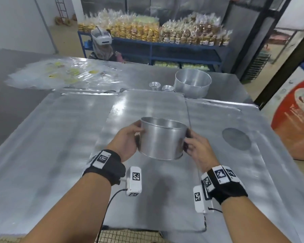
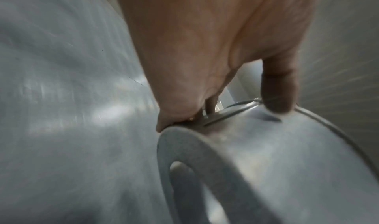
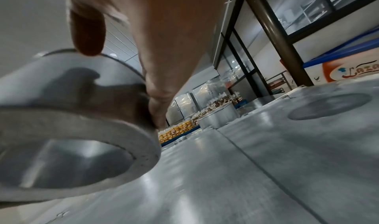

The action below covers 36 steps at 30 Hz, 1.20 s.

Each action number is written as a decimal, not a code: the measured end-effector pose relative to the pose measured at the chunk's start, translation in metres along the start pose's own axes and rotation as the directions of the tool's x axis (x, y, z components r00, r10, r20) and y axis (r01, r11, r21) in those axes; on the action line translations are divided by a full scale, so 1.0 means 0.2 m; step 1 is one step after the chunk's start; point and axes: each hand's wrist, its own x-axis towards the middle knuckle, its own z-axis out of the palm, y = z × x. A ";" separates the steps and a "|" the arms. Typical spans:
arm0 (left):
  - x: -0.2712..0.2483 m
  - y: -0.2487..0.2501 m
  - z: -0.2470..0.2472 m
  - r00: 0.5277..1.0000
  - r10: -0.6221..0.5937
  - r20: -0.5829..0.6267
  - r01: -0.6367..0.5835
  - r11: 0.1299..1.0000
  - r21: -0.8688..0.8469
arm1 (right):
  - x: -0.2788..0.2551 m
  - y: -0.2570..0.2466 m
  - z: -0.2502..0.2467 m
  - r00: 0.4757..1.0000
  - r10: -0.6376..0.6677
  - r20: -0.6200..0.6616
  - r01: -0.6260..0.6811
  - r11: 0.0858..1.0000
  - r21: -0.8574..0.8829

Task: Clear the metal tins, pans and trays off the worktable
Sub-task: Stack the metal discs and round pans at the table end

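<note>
A round metal tin (image 1: 162,139) with a hole in its base hangs above the middle of the steel worktable (image 1: 60,137), tilted slightly. My left hand (image 1: 128,139) grips its left wall, thumb (image 2: 276,89) up at the rim. My right hand (image 1: 193,146) grips its right wall, thumb (image 3: 88,31) on the rim too. The tin's ring-shaped bottom (image 2: 205,170) shows in the left wrist view and, as the same tin (image 3: 71,114), in the right wrist view. A bigger round pan (image 1: 191,83) and two small fluted tins (image 1: 154,85) stand at the table's far side. A flat round disc (image 1: 236,138) lies to the right.
Clear plastic bags (image 1: 60,74) are spread over the far left of the table. A person wearing a headset (image 1: 102,44) sits beyond it, before blue shelves (image 1: 165,48) stacked with bagged snacks. An orange sack (image 1: 295,123) stands off the right edge.
</note>
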 end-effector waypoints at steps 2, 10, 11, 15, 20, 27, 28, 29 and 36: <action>0.03 -0.05 0.08 0.999 -0.026 -0.033 0.025 0.999 -0.028 | -0.02 0.02 -0.04 0.998 -0.049 -0.028 0.047 0.997 -0.057; 0.06 -0.29 0.14 0.997 -0.071 -0.016 0.073 0.980 0.183 | -0.07 0.13 -0.23 0.997 -0.007 -0.080 -0.015 0.963 -0.270; 0.06 -0.31 0.14 0.997 -0.080 0.001 0.078 0.973 0.216 | -0.08 0.14 -0.25 0.997 0.016 -0.081 -0.039 0.954 -0.296; 0.05 -0.37 0.14 0.993 -0.115 0.002 0.109 0.950 0.292 | -0.09 0.18 -0.32 0.991 0.077 -0.113 -0.112 0.934 -0.340; 0.06 -0.40 0.15 0.991 -0.133 -0.017 0.129 0.922 0.365 | -0.07 0.22 -0.35 0.980 0.159 -0.117 -0.189 0.929 -0.318; 0.06 -0.37 0.17 0.987 -0.157 -0.038 0.156 0.866 0.476 | -0.06 0.21 -0.35 0.976 0.184 -0.121 -0.216 0.904 -0.370; 0.07 -0.36 0.18 0.985 -0.161 -0.057 0.168 0.840 0.515 | -0.06 0.20 -0.35 0.975 0.187 -0.120 -0.220 0.894 -0.392; 0.09 -0.35 0.19 0.982 -0.168 -0.087 0.187 0.801 0.568 | -0.05 0.19 -0.36 0.976 0.185 -0.118 -0.218 0.880 -0.421; 0.33 -0.22 0.44 0.971 -0.214 -0.103 0.120 0.066 0.991 | 0.03 0.05 -0.47 0.974 0.215 -0.071 -0.200 0.667 -0.717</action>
